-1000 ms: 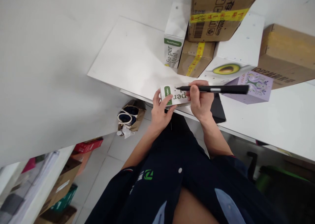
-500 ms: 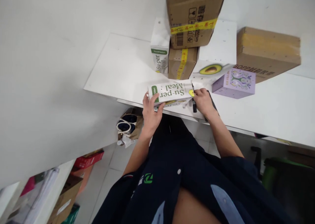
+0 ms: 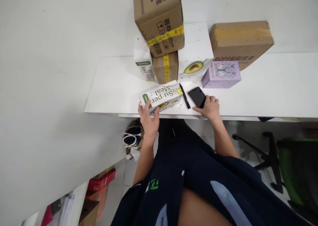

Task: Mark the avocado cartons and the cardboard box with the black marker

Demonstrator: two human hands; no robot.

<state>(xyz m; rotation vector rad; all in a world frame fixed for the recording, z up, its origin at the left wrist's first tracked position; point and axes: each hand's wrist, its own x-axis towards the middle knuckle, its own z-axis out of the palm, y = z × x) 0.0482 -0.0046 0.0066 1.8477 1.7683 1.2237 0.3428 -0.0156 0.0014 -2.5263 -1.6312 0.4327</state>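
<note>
Two hands down: left hand (image 3: 149,115) pinches the Su-per Meal carton (image 3: 161,96) lying at the table (image 3: 260,93) edge; right hand (image 3: 210,107) rests loosely spread on the phone (image 3: 196,96). Pen (image 3: 185,96) lies between, free. Looks like carton positioning; next move needs a firm carton grip.

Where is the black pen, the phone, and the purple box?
black pen (image 3: 185,96), head view, the middle of its barrel.
phone (image 3: 196,96), head view, the middle of its dark screen.
purple box (image 3: 222,71), head view, its printed top face.
</note>
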